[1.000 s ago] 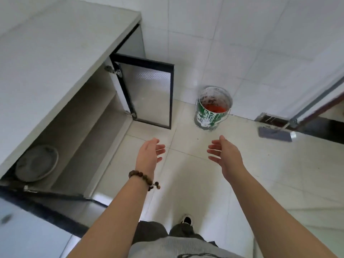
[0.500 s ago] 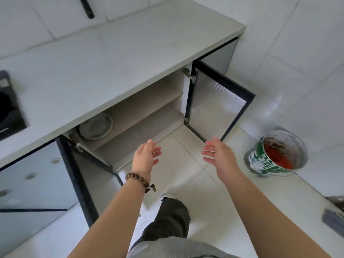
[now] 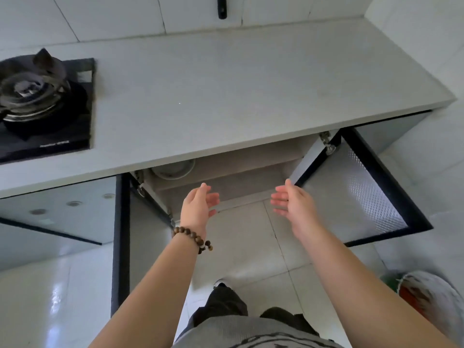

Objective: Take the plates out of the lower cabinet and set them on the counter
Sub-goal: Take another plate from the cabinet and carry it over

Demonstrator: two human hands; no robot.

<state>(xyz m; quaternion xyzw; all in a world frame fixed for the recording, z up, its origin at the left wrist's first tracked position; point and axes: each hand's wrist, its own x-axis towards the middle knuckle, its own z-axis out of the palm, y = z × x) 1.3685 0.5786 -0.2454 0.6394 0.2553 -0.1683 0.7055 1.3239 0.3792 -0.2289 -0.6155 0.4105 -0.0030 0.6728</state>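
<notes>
Pale counter (image 3: pixel 226 91) spans the view; gas hob (image 3: pixel 42 106) sits at its left end. Below, lower cabinet (image 3: pixel 226 169) stands open, right door (image 3: pixel 351 192) and left door (image 3: pixel 123 247) both swung outward. Plates (image 3: pixel 173 169) lie on the cabinet's shelf at its left, mostly hidden under the counter edge. Left hand (image 3: pixel 197 205) and right hand (image 3: pixel 292 203) hover before the opening, palms facing, fingers loosely spread, holding nothing. Beaded bracelet (image 3: pixel 192 238) on left wrist.

Home kitchen; gas hob (image 3: pixel 42 101) in counter (image 3: pixel 226 96); tiled wall (image 3: pixel 113 16); cabinets below
</notes>
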